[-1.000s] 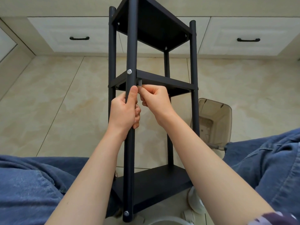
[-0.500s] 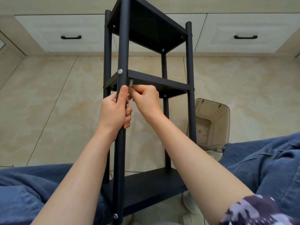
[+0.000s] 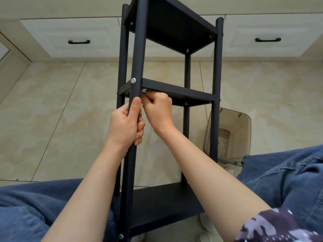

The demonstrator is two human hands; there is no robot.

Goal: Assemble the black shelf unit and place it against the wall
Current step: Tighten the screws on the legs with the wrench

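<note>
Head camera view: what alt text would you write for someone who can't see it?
A person's left hand grips the front post of an upright black shelf unit, while the right hand pinches a small silver tool just under the near corner of the middle shelf. A translucent bin stands on the tiled floor behind it.

My jeans [image 3: 288, 180] are blue denim; my right sleeve [image 3: 272, 226] is a dark purple-and-lilac camouflage print; both forearms [image 3: 83, 198] bare.
</note>
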